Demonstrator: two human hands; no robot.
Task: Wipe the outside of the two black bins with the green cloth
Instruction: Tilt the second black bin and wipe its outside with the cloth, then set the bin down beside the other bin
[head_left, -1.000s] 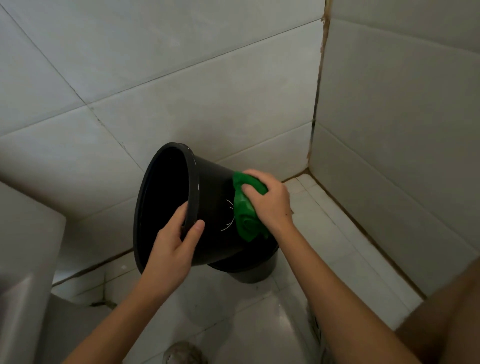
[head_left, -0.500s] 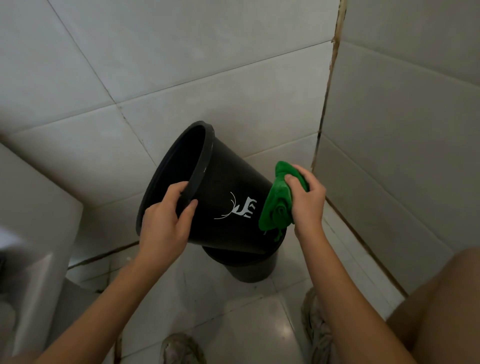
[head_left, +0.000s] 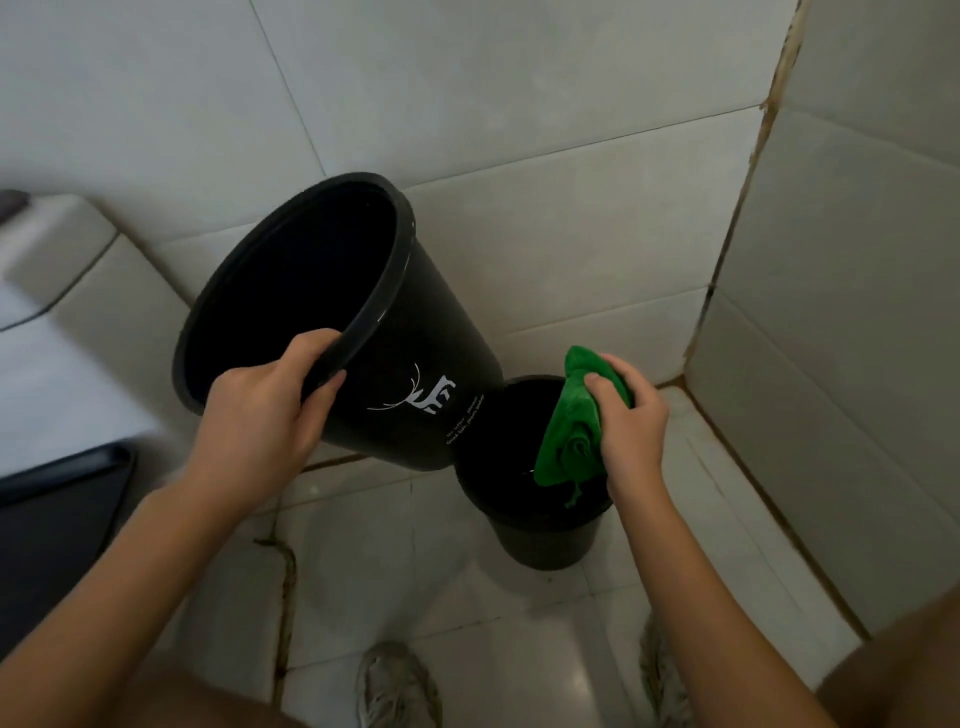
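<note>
Tiled bathroom corner, floor below both hands. Left hand (head_left: 265, 410) grips the rim of the tilted bin (head_left: 400, 358), held up. Right hand (head_left: 631, 421) clutches the green cloth (head_left: 569, 426), now lifted off that bin's side, hovering over the second bin (head_left: 540, 540) standing on the floor beneath. Likely first bin done, switching next.
</note>
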